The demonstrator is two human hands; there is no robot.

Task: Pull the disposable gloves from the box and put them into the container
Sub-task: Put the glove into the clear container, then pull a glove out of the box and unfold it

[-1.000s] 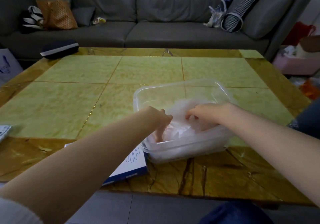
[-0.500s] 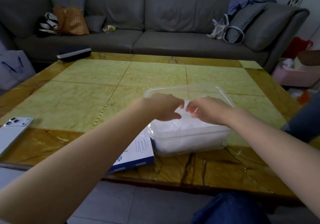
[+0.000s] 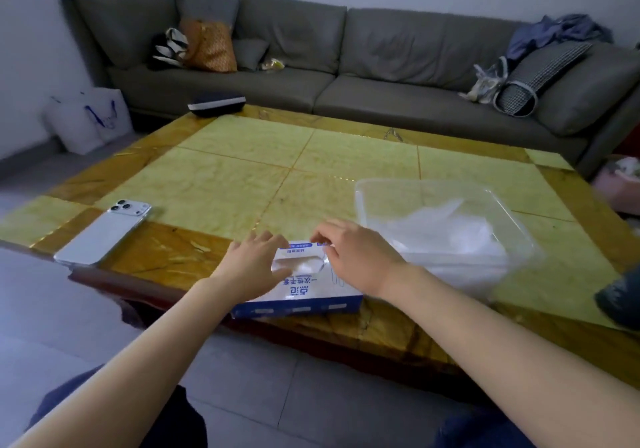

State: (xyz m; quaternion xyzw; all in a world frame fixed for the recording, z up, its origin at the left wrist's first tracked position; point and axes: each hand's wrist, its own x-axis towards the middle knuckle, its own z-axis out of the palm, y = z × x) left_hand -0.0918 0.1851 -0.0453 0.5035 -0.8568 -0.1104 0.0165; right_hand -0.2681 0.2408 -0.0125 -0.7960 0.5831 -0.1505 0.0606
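Both hands moved from container point(image 3: 429, 184) back to box point(image 3: 301, 297) since half second ago; left hand point(image 3: 256, 264) flat on box, fingers spread, pressing it down; right hand point(image 3: 353, 260) at far edge of opening, fingers curled, cannot tell if glove already pinched; white gloves point(image 3: 301, 263) show in opening; heap point(image 3: 450, 232) lies in container beside box; step: fetching next glove; next move needs sure pinch on one sheet, pull upward, box kept still.

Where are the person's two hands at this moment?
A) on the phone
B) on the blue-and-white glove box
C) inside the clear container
B: the left hand and right hand are both on the glove box at its top opening, and neither reaches into the clear container.
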